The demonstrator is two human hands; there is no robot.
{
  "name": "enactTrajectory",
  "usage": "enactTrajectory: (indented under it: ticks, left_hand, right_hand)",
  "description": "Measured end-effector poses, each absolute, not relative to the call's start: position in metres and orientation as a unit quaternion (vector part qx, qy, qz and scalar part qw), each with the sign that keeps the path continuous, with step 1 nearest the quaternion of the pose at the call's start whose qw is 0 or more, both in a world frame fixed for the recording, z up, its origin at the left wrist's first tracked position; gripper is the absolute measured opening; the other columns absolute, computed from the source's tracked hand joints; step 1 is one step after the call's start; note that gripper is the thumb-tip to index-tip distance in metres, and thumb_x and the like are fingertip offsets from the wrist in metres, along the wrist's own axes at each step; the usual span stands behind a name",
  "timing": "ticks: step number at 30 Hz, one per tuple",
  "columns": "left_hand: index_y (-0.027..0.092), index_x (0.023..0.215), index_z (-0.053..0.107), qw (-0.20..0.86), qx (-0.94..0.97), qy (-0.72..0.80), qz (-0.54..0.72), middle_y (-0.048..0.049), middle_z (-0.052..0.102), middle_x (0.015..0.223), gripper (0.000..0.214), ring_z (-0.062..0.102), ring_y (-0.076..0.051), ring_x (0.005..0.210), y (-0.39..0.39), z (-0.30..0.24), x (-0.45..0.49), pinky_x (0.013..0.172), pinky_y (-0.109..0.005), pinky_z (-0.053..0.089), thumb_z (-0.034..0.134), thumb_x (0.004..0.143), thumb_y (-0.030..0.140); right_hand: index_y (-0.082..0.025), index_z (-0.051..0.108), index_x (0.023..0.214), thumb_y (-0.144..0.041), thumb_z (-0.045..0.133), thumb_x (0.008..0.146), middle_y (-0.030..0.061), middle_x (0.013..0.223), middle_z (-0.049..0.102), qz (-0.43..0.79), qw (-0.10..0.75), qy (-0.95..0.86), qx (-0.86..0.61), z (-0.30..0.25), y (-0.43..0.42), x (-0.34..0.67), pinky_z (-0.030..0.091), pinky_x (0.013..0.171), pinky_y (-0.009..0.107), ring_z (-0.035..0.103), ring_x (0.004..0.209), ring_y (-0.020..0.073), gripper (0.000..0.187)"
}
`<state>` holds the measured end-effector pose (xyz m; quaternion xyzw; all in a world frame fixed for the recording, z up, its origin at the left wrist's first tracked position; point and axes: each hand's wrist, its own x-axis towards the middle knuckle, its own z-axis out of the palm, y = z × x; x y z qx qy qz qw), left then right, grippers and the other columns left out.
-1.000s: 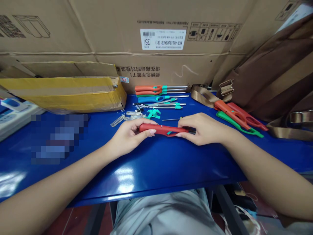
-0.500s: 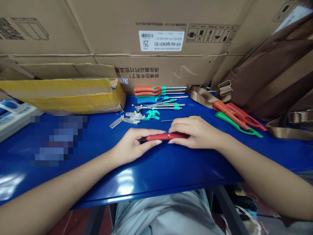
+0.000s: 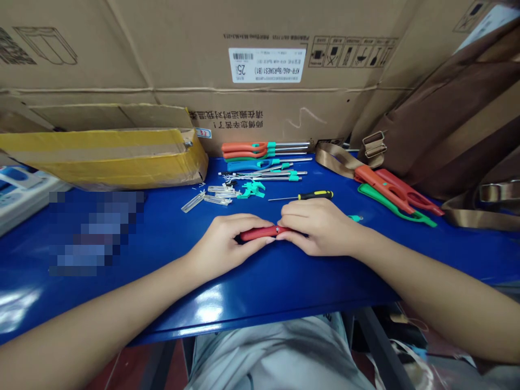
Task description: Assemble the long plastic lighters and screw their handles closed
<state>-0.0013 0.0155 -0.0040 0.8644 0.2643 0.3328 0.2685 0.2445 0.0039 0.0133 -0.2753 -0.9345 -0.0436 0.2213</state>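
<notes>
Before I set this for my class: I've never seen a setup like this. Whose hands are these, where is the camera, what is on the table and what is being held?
There is no machine here: a person works with two bare hands. The camera sits on that person's head and looks forward and down, so both arms come in from the bottom edge. The left hand and right hand both grip one red handle, close to the blue table. Just behind them lie a screwdriver, small teal parts and clear pieces. Further back is a row of orange and blue tools with metal rods. To the right lie more red and green handles and a brown strap. Cardboard boxes stand behind.
</notes>
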Motion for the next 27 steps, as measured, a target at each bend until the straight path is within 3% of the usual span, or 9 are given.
enactTrajectory:
  ticks: [6,10,14,19,24,27]
  left_hand:
    - [0.019,0.1,0.079,0.292,0.84,0.311,0.335,-0.0003,0.08,0.093,0.012,0.074,-0.012,0.079,0.014,-0.003,0.0,0.074,-0.02,0.055,0.073,0.092,0.025]
    - [0.018,0.099,0.079,0.287,0.846,0.301,0.334,-0.0016,0.08,0.091,0.012,0.073,-0.014,0.076,0.012,-0.002,-0.002,0.069,-0.021,0.054,0.073,0.091,0.024]
    - [0.018,0.1,0.08,0.29,0.847,0.295,0.335,-0.0036,0.081,0.091,0.014,0.073,-0.015,0.075,0.009,0.0,-0.001,0.066,-0.023,0.053,0.073,0.09,0.024]
    - [0.019,0.098,0.08,0.337,0.813,0.344,0.328,-0.0033,0.081,0.092,0.018,0.074,-0.017,0.078,0.013,-0.001,0.001,0.072,-0.026,0.056,0.07,0.093,0.033]
    - [0.019,0.099,0.079,0.308,0.821,0.373,0.304,-0.0046,0.078,0.091,0.024,0.07,-0.017,0.079,0.024,-0.005,-0.001,0.075,-0.029,0.055,0.065,0.095,0.038]
    - [0.02,0.102,0.079,0.258,0.842,0.371,0.294,-0.0056,0.074,0.094,0.021,0.068,-0.018,0.085,0.028,-0.006,-0.003,0.08,-0.03,0.055,0.064,0.095,0.033]
  right_hand:
    - [-0.018,0.069,0.1,-0.033,0.055,0.103,0.0051,0.097,0.072,0.052,0.217,-0.925,-0.308,0.009,0.006,0.24,0.047,0.075,0.028,0.066,0.086,0.0171,0.021]
    - [-0.017,0.068,0.097,-0.028,0.058,0.1,0.0039,0.093,0.071,0.123,0.229,-0.91,-0.324,0.01,0.002,0.237,0.047,0.072,0.027,0.065,0.082,0.0156,0.015]
    - [-0.017,0.068,0.091,-0.027,0.059,0.099,0.0026,0.084,0.068,0.11,0.226,-0.909,-0.332,0.012,-0.002,0.234,0.044,0.067,0.028,0.062,0.074,0.0154,0.015]
    - [-0.019,0.07,0.098,-0.034,0.056,0.103,0.0031,0.094,0.073,0.109,0.219,-0.906,-0.346,0.014,0.005,0.235,0.048,0.076,0.029,0.067,0.084,0.0166,0.021]
    - [-0.02,0.068,0.114,-0.028,0.048,0.103,0.0106,0.114,0.07,0.02,0.198,-0.876,-0.439,0.017,0.019,0.255,0.048,0.098,0.044,0.061,0.111,0.0271,0.024]
    - [-0.016,0.064,0.123,-0.02,0.058,0.092,0.0171,0.125,0.063,-0.034,0.139,-0.847,-0.513,0.016,0.028,0.276,0.049,0.096,0.053,0.056,0.116,0.0352,0.032]
